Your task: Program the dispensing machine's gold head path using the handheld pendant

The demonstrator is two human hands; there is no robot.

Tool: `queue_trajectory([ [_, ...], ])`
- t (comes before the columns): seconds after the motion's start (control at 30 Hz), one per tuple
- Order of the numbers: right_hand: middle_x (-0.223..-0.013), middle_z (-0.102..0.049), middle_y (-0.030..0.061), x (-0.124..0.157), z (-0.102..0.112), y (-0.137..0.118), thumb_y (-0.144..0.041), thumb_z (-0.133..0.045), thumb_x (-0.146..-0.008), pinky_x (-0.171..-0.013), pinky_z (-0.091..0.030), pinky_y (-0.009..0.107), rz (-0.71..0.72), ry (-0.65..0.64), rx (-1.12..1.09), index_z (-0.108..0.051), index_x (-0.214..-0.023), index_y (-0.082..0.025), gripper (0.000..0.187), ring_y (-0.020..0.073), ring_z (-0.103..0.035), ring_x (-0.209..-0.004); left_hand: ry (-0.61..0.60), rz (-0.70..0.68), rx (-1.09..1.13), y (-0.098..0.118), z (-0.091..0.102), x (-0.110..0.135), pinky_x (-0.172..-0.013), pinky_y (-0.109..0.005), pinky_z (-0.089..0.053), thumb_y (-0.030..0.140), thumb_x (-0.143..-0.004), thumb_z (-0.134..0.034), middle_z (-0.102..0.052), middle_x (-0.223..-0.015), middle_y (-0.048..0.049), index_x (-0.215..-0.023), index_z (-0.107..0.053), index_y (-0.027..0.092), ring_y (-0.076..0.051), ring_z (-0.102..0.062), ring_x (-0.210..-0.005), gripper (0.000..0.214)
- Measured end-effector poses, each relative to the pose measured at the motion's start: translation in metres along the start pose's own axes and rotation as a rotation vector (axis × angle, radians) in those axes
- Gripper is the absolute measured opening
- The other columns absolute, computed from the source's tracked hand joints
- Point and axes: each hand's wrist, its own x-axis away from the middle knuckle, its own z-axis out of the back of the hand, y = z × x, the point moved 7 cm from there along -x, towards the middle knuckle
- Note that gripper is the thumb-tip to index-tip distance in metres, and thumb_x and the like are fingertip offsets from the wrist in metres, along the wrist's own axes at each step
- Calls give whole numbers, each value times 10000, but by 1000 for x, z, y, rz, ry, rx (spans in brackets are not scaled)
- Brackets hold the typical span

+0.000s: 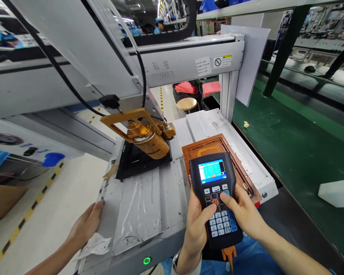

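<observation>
The left hand and right hand both grip the handheld controller, with the right thumb on a key. Left of them, a co-worker's hand rests open on the machine bed.

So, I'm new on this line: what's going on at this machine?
The person holds a handheld controller in both hands: the left hand grips its side, the right hand has its thumb on the keypad. Its screen is lit. The machine's gold head sits over a black tray. Another person's hand touches the machine bed beside a white cloth.
</observation>
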Motion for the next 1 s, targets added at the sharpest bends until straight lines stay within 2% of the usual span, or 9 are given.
queue_trajectory([
  [0.1,-1243,-797,53,0,-1,-1,-686,-709,-994,-1049,-579,397,10,0,1,-713,-1259,-262,500,262,-732,-1150,6,14,-4,1,-2,-1,-1180,-544,-564,336,-867,-837,-789,-1342,30,-1381,-724,420,-382,-687,-1345,532],
  [0.17,-1244,-797,53,0,-1,-1,-686,-710,-995,-1050,-582,392,9,2,7,-711,-1267,-258,507,257,-733,-1149,7,19,0,2,-3,-2,-1168,-554,-573,335,-849,-836,-799,-1314,49,-1347,-743,436,-388,-693,-1332,517],
  [0.3,-1270,-790,66,-1,-1,-3,-666,-699,-1012,-1072,-576,405,28,-1,39,-712,-1288,-243,506,262,-729,-1173,17,28,6,4,-5,-2,-1107,-583,-606,326,-799,-814,-812,-1284,37,-1332,-754,405,-418,-706,-1298,543],
  [0.43,-1285,-786,78,0,0,-4,-634,-695,-1026,-1082,-572,428,26,17,56,-709,-1291,-235,480,274,-727,-1191,28,51,-5,6,-7,0,-1089,-569,-613,303,-809,-765,-803,-1310,40,-1370,-736,399,-411,-706,-1299,569],
  [0.63,-1281,-788,80,0,1,-2,-659,-700,-1010,-1084,-570,434,-4,15,48,-699,-1294,-237,509,281,-729,-1195,61,41,-64,9,-5,0,-976,-572,-663,329,-750,-718,-815,-1276,18,-1395,-736,378,-430,-728,-1240,647],
  [0.83,-1240,-799,85,2,-1,-3,-710,-703,-981,-1041,-596,435,-37,18,31,-719,-1228,-233,537,288,-740,-1166,-31,36,96,4,-8,-1,-1117,-535,-596,249,-773,-698,-767,-1396,-26,-1500,-655,328,-392,-683,-1344,733],
  [0.93,-1233,-801,86,2,-1,-3,-715,-717,-969,-1036,-603,436,-43,29,24,-721,-1217,-232,543,286,-743,-1160,-22,35,103,3,-6,-1,-1144,-531,-574,250,-754,-692,-745,-1437,-51,-1525,-623,292,-390,-666,-1371,775],
  [1.0,-1227,-802,86,2,0,-4,-718,-724,-961,-1040,-603,435,-37,34,27,-726,-1205,-230,546,286,-745,-1160,-7,46,79,4,-6,-1,-1118,-541,-590,262,-758,-687,-758,-1415,-27,-1487,-656,322,-396,-670,-1359,731],
])
